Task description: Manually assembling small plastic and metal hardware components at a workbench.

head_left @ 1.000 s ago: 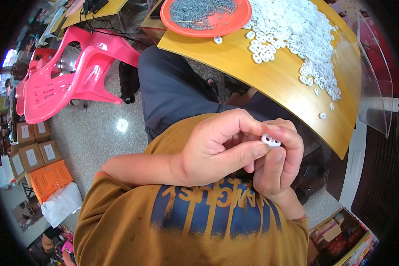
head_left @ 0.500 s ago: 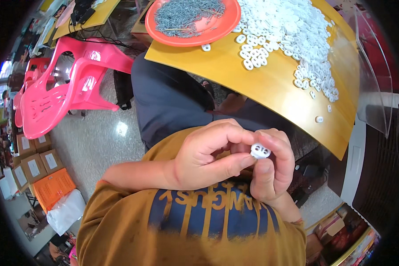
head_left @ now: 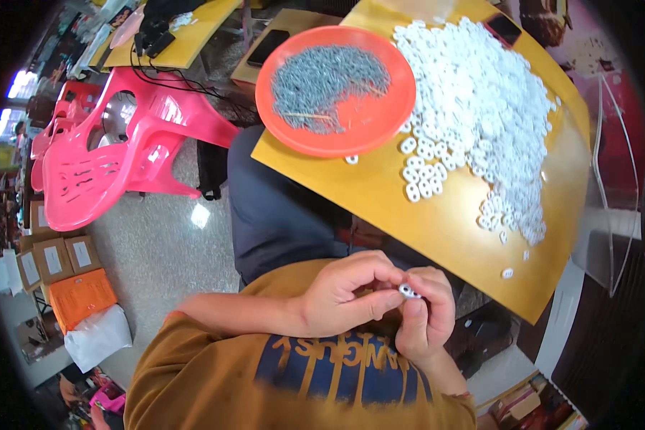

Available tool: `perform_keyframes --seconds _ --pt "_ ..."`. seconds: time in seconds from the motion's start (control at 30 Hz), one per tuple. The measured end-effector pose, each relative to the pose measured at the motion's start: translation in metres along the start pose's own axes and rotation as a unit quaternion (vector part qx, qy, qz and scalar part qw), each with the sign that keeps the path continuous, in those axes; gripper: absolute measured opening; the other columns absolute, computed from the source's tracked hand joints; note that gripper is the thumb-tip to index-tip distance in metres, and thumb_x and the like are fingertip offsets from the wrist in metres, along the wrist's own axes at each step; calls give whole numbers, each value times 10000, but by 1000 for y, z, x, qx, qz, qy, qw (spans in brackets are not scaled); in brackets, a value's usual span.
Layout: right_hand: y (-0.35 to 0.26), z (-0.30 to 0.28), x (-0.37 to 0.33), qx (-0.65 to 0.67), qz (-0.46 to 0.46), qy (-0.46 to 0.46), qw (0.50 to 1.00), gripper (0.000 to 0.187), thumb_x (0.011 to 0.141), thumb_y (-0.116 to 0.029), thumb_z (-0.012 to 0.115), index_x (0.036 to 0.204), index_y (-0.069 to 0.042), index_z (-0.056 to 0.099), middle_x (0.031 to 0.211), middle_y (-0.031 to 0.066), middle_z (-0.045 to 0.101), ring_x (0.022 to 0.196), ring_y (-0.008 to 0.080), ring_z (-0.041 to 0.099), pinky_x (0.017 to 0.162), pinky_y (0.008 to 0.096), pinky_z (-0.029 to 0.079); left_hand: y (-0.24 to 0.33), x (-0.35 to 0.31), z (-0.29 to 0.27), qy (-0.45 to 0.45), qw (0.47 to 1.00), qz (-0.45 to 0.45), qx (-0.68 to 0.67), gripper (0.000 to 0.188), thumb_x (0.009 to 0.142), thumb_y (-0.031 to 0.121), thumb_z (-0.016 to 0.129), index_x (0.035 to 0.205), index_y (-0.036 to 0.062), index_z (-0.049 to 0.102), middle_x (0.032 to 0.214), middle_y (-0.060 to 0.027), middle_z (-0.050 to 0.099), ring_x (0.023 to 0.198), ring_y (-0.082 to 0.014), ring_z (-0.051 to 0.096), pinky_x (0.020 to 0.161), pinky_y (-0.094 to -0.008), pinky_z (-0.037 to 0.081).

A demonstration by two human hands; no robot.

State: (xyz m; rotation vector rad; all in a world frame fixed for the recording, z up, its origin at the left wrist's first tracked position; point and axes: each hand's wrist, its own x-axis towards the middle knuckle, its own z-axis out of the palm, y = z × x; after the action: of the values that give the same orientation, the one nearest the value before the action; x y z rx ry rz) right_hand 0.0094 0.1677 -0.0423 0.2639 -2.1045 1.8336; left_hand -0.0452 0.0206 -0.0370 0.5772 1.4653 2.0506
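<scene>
Close to my chest, a small white two-hole cord lock [head_left: 408, 291] is pinched between the fingertips of both hands. My left hand [head_left: 358, 292] is closed, its thumb and forefinger against the left side of the piece. From the right, my right hand [head_left: 426, 308] grips the same piece between thumb and bent fingers. On the yellow table [head_left: 451, 236] lies a big pile of similar white two-hole pieces [head_left: 480, 107]. An orange-red plate [head_left: 365, 122] beside the pile holds many small metal springs [head_left: 322, 75] and what look like thin sticks.
A lone white piece [head_left: 507, 273] lies near the table's near right corner. A dark phone [head_left: 503, 30] is behind the pile. A clear plastic panel [head_left: 605, 193] stands right of the table. On the left are a pink plastic chair [head_left: 115, 158] and cardboard boxes [head_left: 54, 259].
The view has shifted, so the table and plate appear lower. The cord lock has turned between my fingertips and shows a narrower side. Both hands keep their hold.
</scene>
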Motion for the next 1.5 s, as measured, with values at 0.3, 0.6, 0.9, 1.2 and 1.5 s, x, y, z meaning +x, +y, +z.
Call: perform_keyframes --seconds 0.3,0.6,0.9,1.2,1.5 --pt "11 6 22 2 45 -10 999 223 838 -62 510 1048 10 513 876 108 550 706 200 489 631 286 412 2 13 -16 33 998 -32 -31 154 823 -30 528 974 -7 511 898 -71 495 635 -80 535 548 -190 429" --pt "9 -2 34 -41 35 -77 996 307 865 -130 488 1121 36 461 956 129 509 791 178 474 720 281 394 9 22 -24 25 999 -45 15 183 825 -20 529 1006 -6 513 890 -63 511 639 -77 535 549 -190 426" --pt "14 -32 27 -117 6 48 992 324 847 -104 492 1133 41 455 804 101 494 701 162 457 627 260 376 78 126 -47 152 983 9 103 147 834 115 561 936 12 537 690 11 523 564 -43 492 500 -180 386" --pt "35 -75 36 -338 -79 111 931 205 780 81 505 971 27 556 765 114 548 653 221 499 607 282 395 121 334 -130 175 939 190 227 146 758 129 578 885 72 536 634 -55 537 549 -148 509 510 -254 407" --pt "42 -84 36 -291 -48 99 951 235 703 62 568 929 -1 574 691 91 540 586 228 498 558 309 388 92 293 -60 125 937 117 304 102 784 95 534 859 26 543 637 -4 506 562 -85 474 513 -223 379"
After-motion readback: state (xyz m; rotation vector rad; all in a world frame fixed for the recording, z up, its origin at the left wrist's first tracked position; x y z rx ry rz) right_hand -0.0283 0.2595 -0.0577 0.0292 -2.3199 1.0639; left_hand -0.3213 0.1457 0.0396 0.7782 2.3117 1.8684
